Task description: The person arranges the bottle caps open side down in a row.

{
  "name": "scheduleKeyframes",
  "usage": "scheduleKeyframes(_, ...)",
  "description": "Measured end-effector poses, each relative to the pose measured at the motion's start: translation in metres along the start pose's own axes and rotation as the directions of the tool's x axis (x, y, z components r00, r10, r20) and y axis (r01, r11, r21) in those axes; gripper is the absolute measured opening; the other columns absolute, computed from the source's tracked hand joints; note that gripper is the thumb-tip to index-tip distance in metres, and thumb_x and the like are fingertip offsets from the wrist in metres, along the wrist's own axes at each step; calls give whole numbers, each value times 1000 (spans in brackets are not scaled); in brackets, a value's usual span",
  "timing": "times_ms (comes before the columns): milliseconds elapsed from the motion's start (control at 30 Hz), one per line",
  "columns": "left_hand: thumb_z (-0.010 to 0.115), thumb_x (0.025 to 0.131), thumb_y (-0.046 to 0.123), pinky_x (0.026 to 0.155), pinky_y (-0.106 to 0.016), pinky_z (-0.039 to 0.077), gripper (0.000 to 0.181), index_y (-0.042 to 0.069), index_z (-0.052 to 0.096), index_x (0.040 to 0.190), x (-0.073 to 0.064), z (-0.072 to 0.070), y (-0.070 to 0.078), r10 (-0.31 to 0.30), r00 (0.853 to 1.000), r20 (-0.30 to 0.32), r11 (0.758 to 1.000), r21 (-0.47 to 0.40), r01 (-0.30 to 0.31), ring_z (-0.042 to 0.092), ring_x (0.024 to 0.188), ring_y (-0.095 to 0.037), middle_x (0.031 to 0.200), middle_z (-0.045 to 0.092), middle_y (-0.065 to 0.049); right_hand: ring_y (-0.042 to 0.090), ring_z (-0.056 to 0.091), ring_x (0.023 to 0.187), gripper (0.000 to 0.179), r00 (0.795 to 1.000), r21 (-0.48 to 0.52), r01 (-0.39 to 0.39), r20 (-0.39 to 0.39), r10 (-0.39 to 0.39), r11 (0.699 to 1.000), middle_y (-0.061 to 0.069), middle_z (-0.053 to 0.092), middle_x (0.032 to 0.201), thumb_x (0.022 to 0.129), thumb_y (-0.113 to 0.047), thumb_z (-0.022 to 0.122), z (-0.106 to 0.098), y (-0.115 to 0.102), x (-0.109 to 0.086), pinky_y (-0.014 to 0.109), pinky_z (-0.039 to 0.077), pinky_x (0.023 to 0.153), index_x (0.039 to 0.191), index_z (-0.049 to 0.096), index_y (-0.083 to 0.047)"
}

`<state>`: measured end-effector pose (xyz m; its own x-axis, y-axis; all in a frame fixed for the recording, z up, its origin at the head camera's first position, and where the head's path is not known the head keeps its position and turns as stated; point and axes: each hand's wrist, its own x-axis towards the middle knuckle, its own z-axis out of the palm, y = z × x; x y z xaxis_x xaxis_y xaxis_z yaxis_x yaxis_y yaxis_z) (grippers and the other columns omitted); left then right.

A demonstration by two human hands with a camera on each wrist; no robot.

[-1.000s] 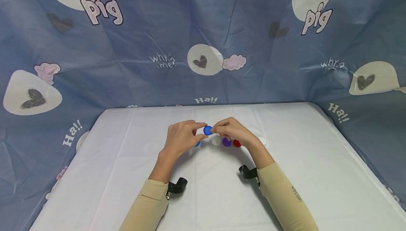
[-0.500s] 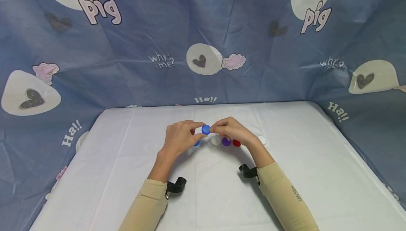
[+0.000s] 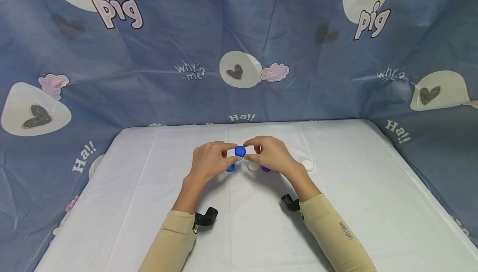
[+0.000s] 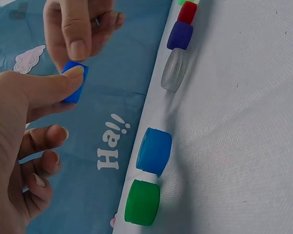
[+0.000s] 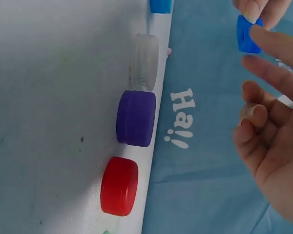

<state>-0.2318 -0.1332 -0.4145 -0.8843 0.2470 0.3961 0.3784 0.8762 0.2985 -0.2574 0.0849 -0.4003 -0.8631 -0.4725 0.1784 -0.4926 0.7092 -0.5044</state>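
Raised above the table, a dark blue bottle cap (image 3: pixel 240 151) is pinched between the thumb and index finger of my left hand (image 3: pixel 210 162). My right hand (image 3: pixel 269 155) is at the cap's right side, thumb and index finger spread apart. In the right wrist view those fingers overlap the cap's edge; whether they touch it I cannot tell. Below both hands stands a row of caps: green (image 4: pixel 142 203), lighter blue (image 4: pixel 154 151), clear (image 4: pixel 174 70), purple (image 5: pixel 136 118) and red (image 5: pixel 119 186). Most of the red one is hidden by my right hand in the head view.
A white cap (image 3: pixel 308 165) lies right of my right hand on the white-covered table (image 3: pixel 254 230). Behind the table hangs a blue printed cloth (image 3: pixel 179 98). Black wrist cameras are strapped at both sleeves.
My right thumb and index finger pinched the dark blue cap before and have now spread, letting go of it. The cap and my left hand have shifted slightly left.
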Motion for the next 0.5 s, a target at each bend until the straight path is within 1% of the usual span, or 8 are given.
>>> scheduleKeyframes(100,72,82,59,48,-28,33,32,42,75,109,0,-1,1,0,1000,17,1000,0,0,44,54,-7,62,52,14,10,49,59,30,1000,-44,24,-7,-24,999,-9,54,69,84,-42,76,2,-1,0,29,36,53,112,73,-31)
scheduleKeyframes(200,72,83,58,48,-29,32,32,42,74,111,-1,-1,2,-1,999,38,1000,7,0,44,54,-8,62,52,13,10,48,59,28,999,-61,37,-3,-37,997,-8,52,69,85,-43,76,4,-2,0,28,34,52,110,74,-32)
scheduleKeyframes(500,73,83,55,47,-29,34,33,42,74,114,-1,0,2,-16,995,97,1000,21,14,46,53,-8,63,54,14,10,47,60,28,1000,-38,26,5,-26,999,-7,51,70,85,-38,77,7,1,0,27,33,52,111,75,-28)
